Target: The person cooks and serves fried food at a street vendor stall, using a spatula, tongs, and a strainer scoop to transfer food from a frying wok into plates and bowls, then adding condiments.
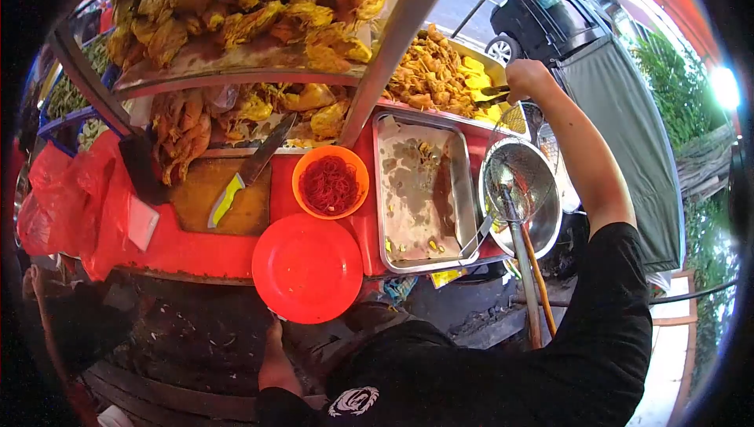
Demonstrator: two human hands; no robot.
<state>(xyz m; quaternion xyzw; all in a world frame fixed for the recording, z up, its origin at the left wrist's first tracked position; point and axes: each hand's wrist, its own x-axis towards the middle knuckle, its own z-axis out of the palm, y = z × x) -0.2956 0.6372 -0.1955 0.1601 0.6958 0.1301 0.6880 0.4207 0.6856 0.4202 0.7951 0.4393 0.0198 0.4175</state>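
My right hand [528, 81] is closed on the handle of dark tongs [493, 94], whose tips reach among yellow pieces in a metal tray [496, 72] heaped with fried food. Low in the view, my left hand [273, 336] is at the lower edge of a red plate [308, 268]; most of its fingers are hidden below the rim. The plate looks bare. Just above it stands an orange bowl [331, 182] of red shreds. A steel tray [422, 191] with a few crumbs lies right of the bowl.
A knife [228, 201] with a green handle rests on a wooden board [188, 195]. Wire strainers [520, 179] with long handles lean over a metal basin [550, 223]. Chicken pieces [259, 14] fill the upper shelf. Red plastic bags [67, 199] sit at the left.
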